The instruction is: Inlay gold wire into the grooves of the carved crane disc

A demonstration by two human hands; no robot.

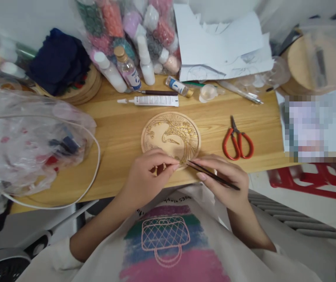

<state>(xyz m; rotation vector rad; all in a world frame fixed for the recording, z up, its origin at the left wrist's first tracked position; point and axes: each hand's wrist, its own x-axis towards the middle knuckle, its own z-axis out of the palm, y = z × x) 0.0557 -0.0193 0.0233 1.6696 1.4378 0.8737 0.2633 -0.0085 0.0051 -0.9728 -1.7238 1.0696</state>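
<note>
A round wooden disc [156, 137] with a crane design in raised gold lines lies on the table in front of me. Over its near edge, my left hand [150, 174] pinches thumb and forefinger together; a fine gold strand seems to be between them, too small to make out surely. Dark tweezers [215, 176] are held in my right hand [229, 180], their tips pointing left, close to the left fingertips. Right of the disc lie red-handled scissors [237, 141], blades pointing away from me. A white tube [156, 101] with a narrow nozzle rests just beyond the disc.
Bottles [128, 68] and a bag of coloured jars [132, 23] stand at the back. White papers [221, 47] lean beside them. A plastic bag [33, 141] and looping white cable [97, 168] occupy the left. Dark blue cloth [59, 62] sits on round wooden pieces.
</note>
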